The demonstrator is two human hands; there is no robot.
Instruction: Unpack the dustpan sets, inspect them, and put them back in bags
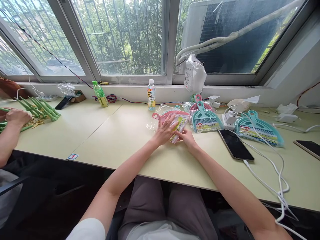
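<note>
A pink dustpan-and-brush set (183, 116) in clear plastic wrap lies on the table in front of me, with a printed label on it. Across its middle my left hand (163, 131) rests flat, fingers stretched out over the package. My right hand (187, 138) holds the near end of the pack, thumb and fingers closed at its edge. Just beyond and to the right lies a teal dustpan-and-brush set (206, 118), partly over another pink one (198, 97). Part of the pink set is hidden under my hands.
Further right are another teal set (260, 130), a black phone (236, 145), a charger block (229, 119) and white cables (280, 173). Two bottles, one clear (151, 95) and one green (100, 94), stand near the sill. At far left a person's hand (18, 116) touches green stalks (43, 108).
</note>
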